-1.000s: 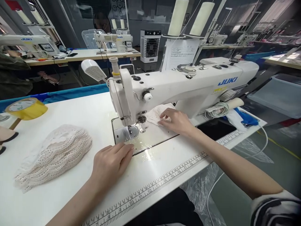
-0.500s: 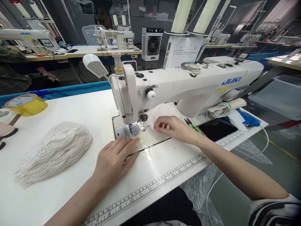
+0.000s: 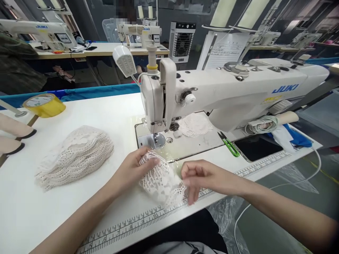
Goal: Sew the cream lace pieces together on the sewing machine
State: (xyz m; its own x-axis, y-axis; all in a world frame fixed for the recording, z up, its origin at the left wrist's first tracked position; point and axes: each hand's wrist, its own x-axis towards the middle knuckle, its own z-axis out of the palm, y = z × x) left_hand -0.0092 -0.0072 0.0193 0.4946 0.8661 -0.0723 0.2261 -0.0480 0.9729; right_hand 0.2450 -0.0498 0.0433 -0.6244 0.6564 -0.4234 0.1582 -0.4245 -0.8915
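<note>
1 left hand (image 3: 136, 165), 1 right hand (image 3: 205, 176). 3 lots of lace: 1 held lace bunch (image 3: 160, 180), 1 lace heap (image 3: 78, 155) of uncountable layers, 1 flat lace patch (image 3: 195, 124). On the near table (image 3: 120, 113): 1 sewing machine (image 3: 235, 84), 1 tape roll (image 3: 54, 108), 1 pair of snips (image 3: 231, 148), 1 phone (image 3: 258, 148). 2 large thread cones (image 3: 223, 12).

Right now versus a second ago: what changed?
Right hand came back from by the machine toward the table's near edge. Left hand, palm-down at the plate before, now grips a lace piece; right fingertips are at its other side. Snips, at least partly hidden earlier, now show fully. Lace pile, tape, machine unmoved.
</note>
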